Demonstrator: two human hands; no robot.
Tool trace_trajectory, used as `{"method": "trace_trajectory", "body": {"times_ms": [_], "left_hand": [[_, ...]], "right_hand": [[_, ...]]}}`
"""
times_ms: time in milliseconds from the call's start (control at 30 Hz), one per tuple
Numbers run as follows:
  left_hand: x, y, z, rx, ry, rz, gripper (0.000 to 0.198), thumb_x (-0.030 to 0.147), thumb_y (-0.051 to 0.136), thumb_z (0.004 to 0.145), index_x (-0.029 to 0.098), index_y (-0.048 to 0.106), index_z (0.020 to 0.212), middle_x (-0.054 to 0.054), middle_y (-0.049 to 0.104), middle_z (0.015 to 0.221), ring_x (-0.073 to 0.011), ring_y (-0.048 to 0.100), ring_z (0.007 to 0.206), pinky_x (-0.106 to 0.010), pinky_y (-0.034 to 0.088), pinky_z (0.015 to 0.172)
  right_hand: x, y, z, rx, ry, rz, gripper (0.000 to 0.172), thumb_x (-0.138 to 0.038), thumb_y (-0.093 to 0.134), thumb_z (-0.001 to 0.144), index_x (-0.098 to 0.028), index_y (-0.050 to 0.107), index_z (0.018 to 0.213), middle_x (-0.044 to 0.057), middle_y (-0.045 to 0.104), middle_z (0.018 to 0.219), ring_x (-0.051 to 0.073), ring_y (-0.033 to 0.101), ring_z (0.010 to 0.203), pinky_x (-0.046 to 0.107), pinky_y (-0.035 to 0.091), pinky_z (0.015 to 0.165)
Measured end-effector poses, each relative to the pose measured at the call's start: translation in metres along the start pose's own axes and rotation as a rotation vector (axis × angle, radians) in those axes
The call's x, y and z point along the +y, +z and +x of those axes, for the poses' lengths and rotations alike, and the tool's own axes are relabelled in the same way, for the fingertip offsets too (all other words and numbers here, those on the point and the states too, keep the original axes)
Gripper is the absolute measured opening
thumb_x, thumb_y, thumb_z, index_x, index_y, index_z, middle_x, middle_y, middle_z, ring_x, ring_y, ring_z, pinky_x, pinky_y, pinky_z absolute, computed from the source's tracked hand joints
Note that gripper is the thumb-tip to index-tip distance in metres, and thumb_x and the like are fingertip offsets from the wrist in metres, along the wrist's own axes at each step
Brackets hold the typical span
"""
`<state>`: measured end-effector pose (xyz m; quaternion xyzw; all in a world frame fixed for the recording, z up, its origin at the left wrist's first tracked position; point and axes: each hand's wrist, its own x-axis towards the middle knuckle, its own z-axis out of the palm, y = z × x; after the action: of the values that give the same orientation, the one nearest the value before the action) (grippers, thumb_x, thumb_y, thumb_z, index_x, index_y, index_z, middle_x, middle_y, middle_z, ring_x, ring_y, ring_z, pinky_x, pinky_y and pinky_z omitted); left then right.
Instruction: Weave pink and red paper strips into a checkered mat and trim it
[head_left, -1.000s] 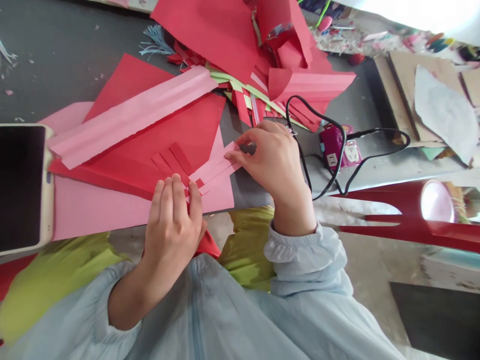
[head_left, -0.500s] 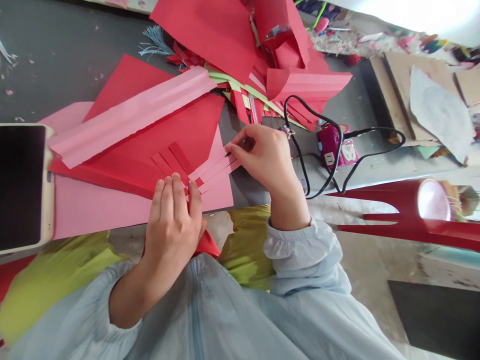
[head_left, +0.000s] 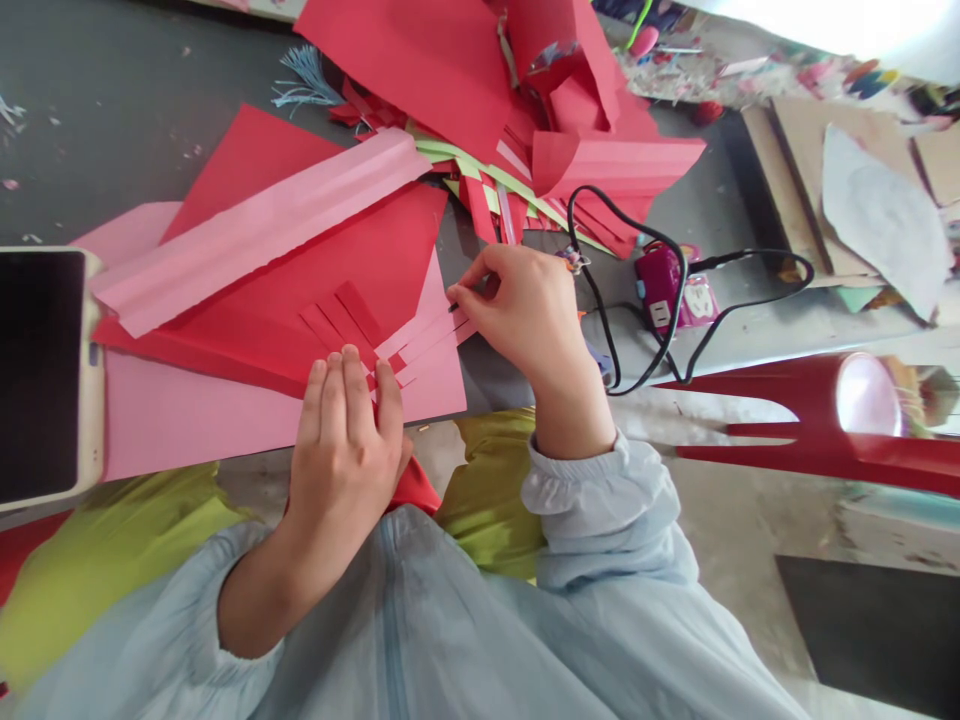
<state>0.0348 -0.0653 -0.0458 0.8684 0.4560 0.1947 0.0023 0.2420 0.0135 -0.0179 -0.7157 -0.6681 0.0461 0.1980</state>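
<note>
My left hand (head_left: 346,440) lies flat, fingers together, pressing down on the spot where red paper strips (head_left: 341,318) cross pink paper strips (head_left: 424,335) over a pink sheet (head_left: 202,420). My right hand (head_left: 525,315) pinches the far end of one pink strip between thumb and forefinger at the sheet's right edge. A large red sheet (head_left: 330,265) lies under the strips, and a folded pink paper band (head_left: 255,230) rests across it.
A phone (head_left: 41,375) sits at the left edge. A heap of red paper (head_left: 480,70) with green strips fills the back. A pink device (head_left: 671,290) with a black cable (head_left: 637,300) lies right of my hand. A red plastic chair (head_left: 810,425) and cardboard (head_left: 795,190) stand to the right.
My right hand drew back slightly toward me and closed thumb and forefinger on the end of a pink strip. My left hand stayed pressed in place.
</note>
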Motion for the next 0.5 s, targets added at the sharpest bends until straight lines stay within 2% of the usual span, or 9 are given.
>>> {"method": "trace_trajectory", "body": {"times_ms": [200,333,500], "left_hand": [[0.0021,0.0043,-0.0026,0.053,-0.021,0.027,0.065,0.017,0.050,0.087,-0.004,0.039,0.148,-0.033,0.054,0.142,-0.0423,0.052,0.135,-0.058,0.047,0.111],[0.0031,0.0055,-0.0025,0.059,0.005,0.057,0.060,0.018,0.050,0.087,-0.012,0.047,0.139,-0.038,0.055,0.135,-0.0457,0.054,0.131,-0.059,0.050,0.108],[0.0043,0.0082,-0.0032,0.078,-0.023,0.001,0.060,0.018,0.049,0.088,-0.009,0.045,0.141,-0.037,0.053,0.138,-0.0458,0.051,0.135,-0.063,0.048,0.109]], "right_hand": [[0.0005,-0.0008,-0.0004,-0.029,0.004,0.004,0.008,-0.021,0.061,0.078,-0.021,0.062,0.070,0.006,0.067,0.074,0.022,0.060,0.074,0.035,0.041,0.066],[-0.0029,-0.0046,-0.0007,-0.053,0.020,0.007,0.007,-0.021,0.062,0.077,-0.021,0.060,0.070,0.006,0.066,0.073,0.022,0.060,0.073,0.036,0.041,0.067],[-0.0056,-0.0069,-0.0022,-0.064,0.033,0.006,0.006,-0.022,0.061,0.079,-0.021,0.061,0.073,0.006,0.066,0.074,0.023,0.061,0.074,0.037,0.042,0.068]]}}
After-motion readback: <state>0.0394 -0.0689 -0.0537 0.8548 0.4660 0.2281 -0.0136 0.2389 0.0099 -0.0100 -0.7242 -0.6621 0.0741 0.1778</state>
